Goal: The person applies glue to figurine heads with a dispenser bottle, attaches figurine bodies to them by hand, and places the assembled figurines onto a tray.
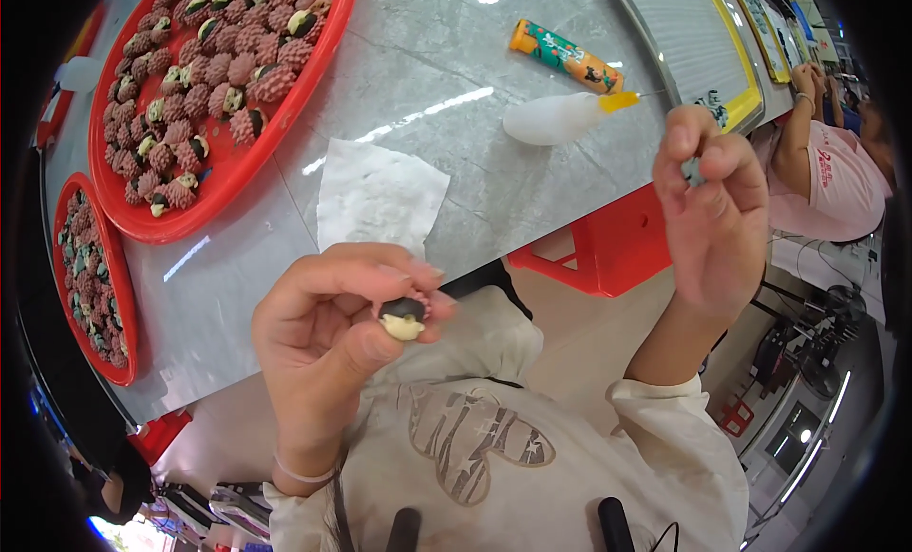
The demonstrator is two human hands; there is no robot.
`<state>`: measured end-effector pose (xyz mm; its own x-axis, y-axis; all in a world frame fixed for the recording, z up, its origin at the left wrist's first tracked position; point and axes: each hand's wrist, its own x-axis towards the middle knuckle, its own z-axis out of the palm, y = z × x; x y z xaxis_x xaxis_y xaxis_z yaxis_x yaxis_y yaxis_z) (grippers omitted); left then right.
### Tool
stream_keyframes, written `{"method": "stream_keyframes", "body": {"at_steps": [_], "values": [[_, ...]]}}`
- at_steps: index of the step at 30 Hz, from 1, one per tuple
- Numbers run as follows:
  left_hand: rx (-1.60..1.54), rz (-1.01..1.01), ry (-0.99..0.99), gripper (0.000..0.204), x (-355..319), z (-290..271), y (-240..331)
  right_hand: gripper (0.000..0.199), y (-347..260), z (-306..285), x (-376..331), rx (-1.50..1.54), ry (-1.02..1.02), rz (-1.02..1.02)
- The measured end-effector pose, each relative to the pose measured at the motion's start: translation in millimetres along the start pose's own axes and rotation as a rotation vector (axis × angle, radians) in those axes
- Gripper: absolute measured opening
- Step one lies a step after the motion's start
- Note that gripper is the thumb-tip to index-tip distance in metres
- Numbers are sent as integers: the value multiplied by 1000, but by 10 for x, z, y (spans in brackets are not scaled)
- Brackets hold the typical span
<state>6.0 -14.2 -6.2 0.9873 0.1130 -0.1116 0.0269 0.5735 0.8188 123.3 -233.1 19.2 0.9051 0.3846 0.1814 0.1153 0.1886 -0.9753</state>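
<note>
My left hand [328, 329] pinches a small figurine piece [403, 319] between thumb and fingers, above the table's near edge. The piece has a dark cap, a cream lower part and a ridged pink body behind, partly covered by the fingers. Raised at the right, my right hand [714, 219] grips a tiny grey-teal piece [692, 172] with its fingertips; most of that piece is hidden. A white squeeze bottle [551, 120] with a yellow cap and thin needle tip lies on the table nearby, its tip pointing toward my right hand.
A large red tray [223, 186] holds many ridged pink pieces, with a smaller red tray [130, 343] beside it. White tissue [375, 196] and an orange-green tube [568, 56] lie on the grey table [456, 181]. Below its edge stands a red stool [617, 243]. Another person [836, 177] sits at right.
</note>
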Motion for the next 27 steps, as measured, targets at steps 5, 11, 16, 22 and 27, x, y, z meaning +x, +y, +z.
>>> {"method": "stream_keyframes", "body": {"at_steps": [5,11,16,22,27], "values": [[-50,30,3,24,16,80,-27,26,109,268,-43,246,-209,205],[-17,-50,52,36,35,101,-3,26,36,558,-52,280,-218,299],[-53,-51,75,38,11,107,-4,23,79,683,-102,119,-264,165],[-2,-19,83,37,-20,88,-2,25,95,764,-148,-64,-343,-42],[44,40,41,38,-45,26,-61,22,104,814,-169,-252,-294,-222]]}}
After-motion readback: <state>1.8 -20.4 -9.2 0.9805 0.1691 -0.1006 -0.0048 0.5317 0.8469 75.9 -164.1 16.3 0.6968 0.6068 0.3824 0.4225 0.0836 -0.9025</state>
